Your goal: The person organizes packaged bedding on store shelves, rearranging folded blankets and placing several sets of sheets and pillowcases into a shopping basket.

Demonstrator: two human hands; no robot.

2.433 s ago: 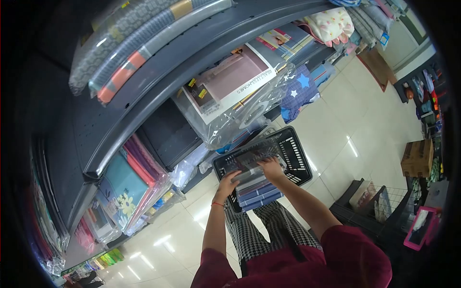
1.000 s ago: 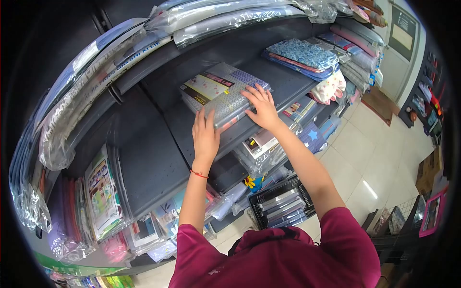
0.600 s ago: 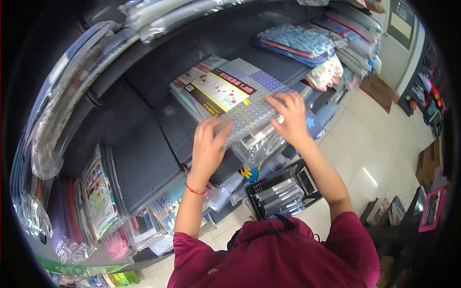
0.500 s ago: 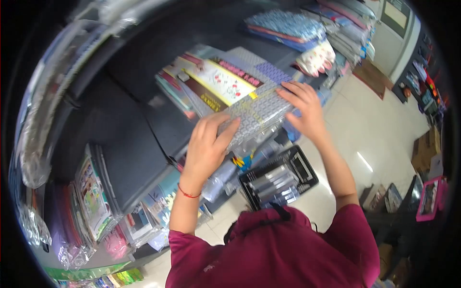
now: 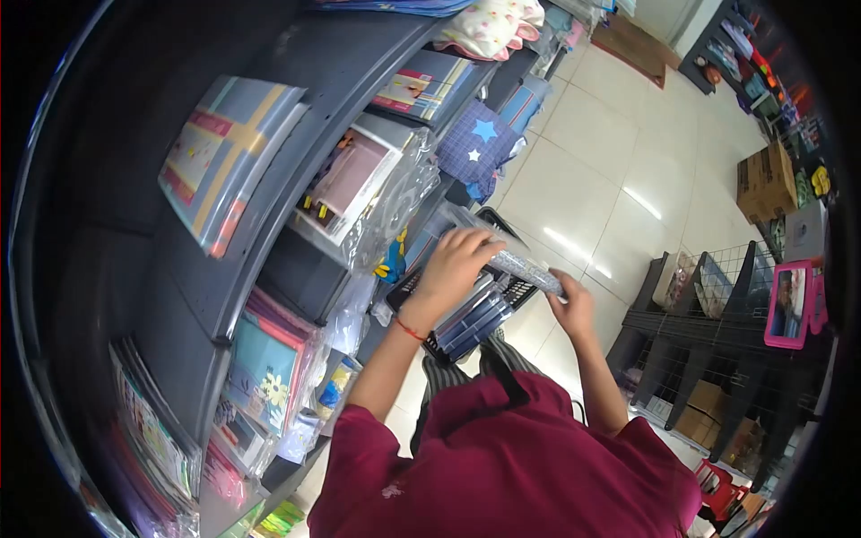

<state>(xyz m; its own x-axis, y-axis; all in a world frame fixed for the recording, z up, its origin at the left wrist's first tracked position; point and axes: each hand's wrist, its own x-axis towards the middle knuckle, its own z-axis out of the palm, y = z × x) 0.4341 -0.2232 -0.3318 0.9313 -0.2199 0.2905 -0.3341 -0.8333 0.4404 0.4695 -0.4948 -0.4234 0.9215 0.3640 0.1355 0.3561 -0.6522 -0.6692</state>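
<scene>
Between my hands is a plastic-wrapped packet (image 5: 520,267), seen nearly edge-on, with a grey patterned side. My left hand (image 5: 459,267) grips its near left end, thumb and fingers closed on it. At its right end my right hand (image 5: 572,305) pinches the edge. The packet is tilted above a black plastic basket (image 5: 493,215). Several wrapped dark-blue packets (image 5: 472,325) lie in the basket. On the upper shelf to the left, a plaid packet (image 5: 231,148) with a pink-edged label lies flat on others.
Dark shelving (image 5: 296,179) runs along the left, holding wrapped fabric packs. A blue cushion with stars (image 5: 482,143) sticks out beside the tiled floor (image 5: 592,161). At right stand a black wire rack (image 5: 691,314), a cardboard box (image 5: 765,184) and a pink-framed phone (image 5: 789,303).
My hands have moved from the shelf stack down and right, over the basket, with a grey packet between them. The view has turned; a plaid packet now shows on the shelf.
</scene>
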